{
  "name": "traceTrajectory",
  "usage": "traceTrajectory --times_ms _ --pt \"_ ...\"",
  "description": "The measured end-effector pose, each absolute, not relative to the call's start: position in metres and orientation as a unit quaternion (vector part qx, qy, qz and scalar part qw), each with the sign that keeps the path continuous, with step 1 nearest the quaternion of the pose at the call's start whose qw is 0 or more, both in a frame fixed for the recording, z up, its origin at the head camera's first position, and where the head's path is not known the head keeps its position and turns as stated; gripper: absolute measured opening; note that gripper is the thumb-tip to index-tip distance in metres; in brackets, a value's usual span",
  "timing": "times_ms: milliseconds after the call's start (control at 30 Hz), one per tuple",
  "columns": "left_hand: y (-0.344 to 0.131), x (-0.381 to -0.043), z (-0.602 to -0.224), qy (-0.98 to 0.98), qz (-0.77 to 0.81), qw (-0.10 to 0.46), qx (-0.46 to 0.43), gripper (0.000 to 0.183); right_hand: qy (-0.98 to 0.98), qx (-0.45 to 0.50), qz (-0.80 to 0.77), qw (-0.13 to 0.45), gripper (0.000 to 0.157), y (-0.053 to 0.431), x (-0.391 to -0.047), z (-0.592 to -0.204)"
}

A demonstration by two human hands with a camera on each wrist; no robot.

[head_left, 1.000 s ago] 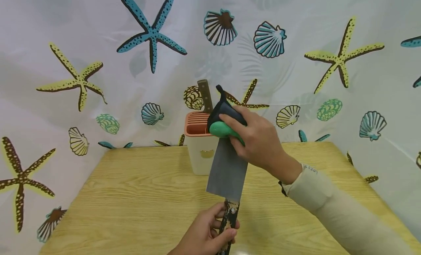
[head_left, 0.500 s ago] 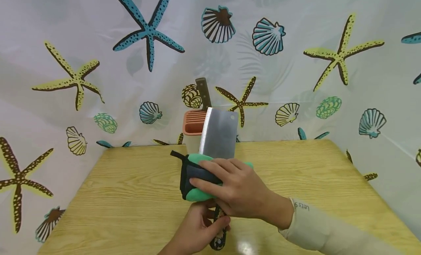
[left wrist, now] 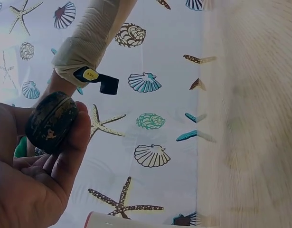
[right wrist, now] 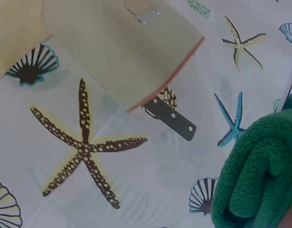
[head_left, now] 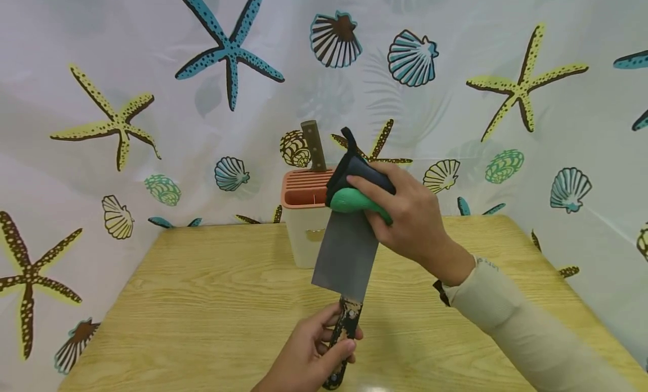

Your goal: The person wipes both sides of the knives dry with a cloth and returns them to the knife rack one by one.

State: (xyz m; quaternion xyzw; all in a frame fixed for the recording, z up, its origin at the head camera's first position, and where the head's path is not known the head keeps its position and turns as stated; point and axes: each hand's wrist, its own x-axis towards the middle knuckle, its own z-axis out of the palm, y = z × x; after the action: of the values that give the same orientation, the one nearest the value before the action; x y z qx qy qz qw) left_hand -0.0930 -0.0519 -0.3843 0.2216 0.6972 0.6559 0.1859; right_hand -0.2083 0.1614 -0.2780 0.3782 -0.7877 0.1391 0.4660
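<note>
My left hand (head_left: 309, 347) grips the worn black handle (head_left: 346, 330) of a cleaver, whose broad grey blade (head_left: 346, 257) points up and away. In the left wrist view the handle's butt end (left wrist: 51, 122) sticks out between thumb and fingers. My right hand (head_left: 412, 215) holds a folded green cloth (head_left: 354, 201) with a dark blue part and a black loop, against the blade's far end, hiding that end. Thick terry folds of the cloth (right wrist: 259, 175) fill the lower right of the right wrist view.
Behind the blade stands a cream knife holder (head_left: 301, 237) with a slotted orange top. A second knife (head_left: 314, 145) sits in it, only its dark riveted handle showing. The wooden table (head_left: 202, 291) meets a curtain (head_left: 283, 111) printed with starfish and shells.
Half a second ago the cloth was low over the blade near the handle; my right hand has since moved it up to the far end, about where it was one second ago.
</note>
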Motion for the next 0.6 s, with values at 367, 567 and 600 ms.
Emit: traceTrajectory --times_ms 367,567,600 --pt "-0.055 -0.097 -0.382 0.672 0.691 0.159 0.212 0.044 -0.793 0.432 0.173 0.392 0.051 0.154 -0.171 -0.323" --pt "-0.058 -0.1 -0.383 0.66 0.704 0.1 0.242 0.04 -0.779 0.461 0.195 0.378 0.054 0.147 -0.15 -0.338" --pt "-0.058 -0.1 -0.383 0.658 0.706 0.094 0.244 0.039 -0.777 0.463 0.199 0.377 0.052 0.147 -0.148 -0.34"
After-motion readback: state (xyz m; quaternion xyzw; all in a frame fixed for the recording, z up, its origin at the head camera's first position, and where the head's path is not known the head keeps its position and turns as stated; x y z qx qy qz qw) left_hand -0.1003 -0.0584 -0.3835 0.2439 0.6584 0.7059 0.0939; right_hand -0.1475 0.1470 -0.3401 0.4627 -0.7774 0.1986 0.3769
